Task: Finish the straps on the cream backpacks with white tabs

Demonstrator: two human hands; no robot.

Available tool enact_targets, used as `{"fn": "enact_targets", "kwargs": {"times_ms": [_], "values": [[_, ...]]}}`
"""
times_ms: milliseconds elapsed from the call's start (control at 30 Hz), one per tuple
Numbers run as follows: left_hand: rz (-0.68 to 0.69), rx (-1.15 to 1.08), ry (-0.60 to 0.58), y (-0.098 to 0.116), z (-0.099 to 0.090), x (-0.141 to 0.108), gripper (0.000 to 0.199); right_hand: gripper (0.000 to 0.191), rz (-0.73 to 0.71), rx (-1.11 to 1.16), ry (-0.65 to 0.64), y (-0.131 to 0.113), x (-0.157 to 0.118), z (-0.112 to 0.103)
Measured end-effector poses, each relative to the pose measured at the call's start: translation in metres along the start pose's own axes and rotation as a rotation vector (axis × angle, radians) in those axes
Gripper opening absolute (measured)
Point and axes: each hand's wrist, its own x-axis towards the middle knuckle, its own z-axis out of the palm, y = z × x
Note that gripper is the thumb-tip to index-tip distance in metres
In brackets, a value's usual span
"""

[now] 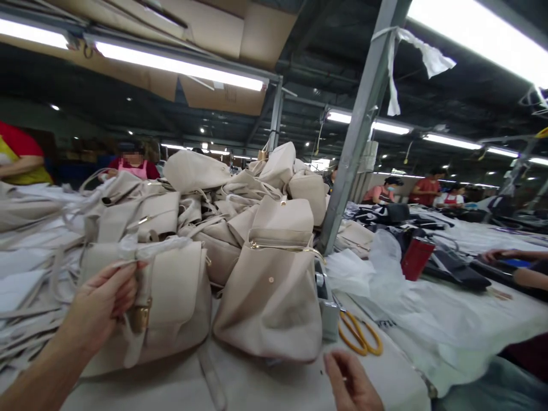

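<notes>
My left hand (pixel 109 297) is closed in a pinch on a strip of clear plastic wrap (pixel 160 246) at the top of a beige backpack (pixel 175 291). The backpack's flap is down, and a gold clasp (pixel 143 315) shows just below my fingers. Beside it a second beige backpack (pixel 274 302) stands with its flap raised, showing a gold zipper and a round snap. My right hand (pixel 353 381) hovers low over the table, right of this second bag, its fingers loosely curled and apart with nothing visible in them.
Behind rises a heap of beige bags (pixel 197 171). Orange-handled scissors (pixel 359 332) lie near a grey metal box (pixel 329 317). A steel post (pixel 355 131) stands beyond. At right are plastic sheeting (pixel 398 291), a red can-like object (pixel 418 258), dark bags and a co-worker's arms (pixel 522 265).
</notes>
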Motion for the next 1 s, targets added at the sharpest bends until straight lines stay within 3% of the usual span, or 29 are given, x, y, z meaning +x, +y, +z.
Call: {"fn": "enact_targets", "kwargs": {"times_ms": [67,167,333,433,600,700,767,900,1000], "values": [[-0.023,-0.019,-0.028,-0.001,-0.004,0.001,0.028,0.050,0.038,-0.014,0.021,0.001,0.021,-0.009],[-0.050,-0.006,-0.008,0.000,-0.008,-0.002,0.036,0.054,0.054,-0.025,-0.031,0.005,0.039,0.002],[-0.060,0.009,0.023,-0.004,-0.009,-0.004,0.044,0.052,-0.122,-0.092,0.078,0.008,0.054,0.031],[-0.020,-0.025,0.009,-0.005,-0.006,-0.001,0.040,0.044,-0.192,-0.130,0.028,-0.014,0.056,0.039],[-0.022,-0.039,0.009,0.000,-0.001,0.007,0.027,0.033,-0.136,-0.040,-0.176,-0.064,0.064,0.050],[-0.028,-0.017,-0.010,-0.001,-0.005,0.010,0.026,0.041,-0.092,-0.030,-0.273,-0.075,0.074,0.049],[-0.023,-0.013,-0.012,-0.005,-0.010,0.012,0.032,0.047,-0.084,-0.194,-0.285,-0.075,0.079,0.045],[-0.008,-0.044,-0.004,-0.014,-0.016,0.018,0.048,0.063,-0.214,-0.585,-0.175,-0.071,0.102,0.041],[0.017,-0.029,-0.010,-0.019,-0.018,0.022,0.055,0.070,-0.313,-0.382,-0.195,-0.066,0.133,0.050]]}}
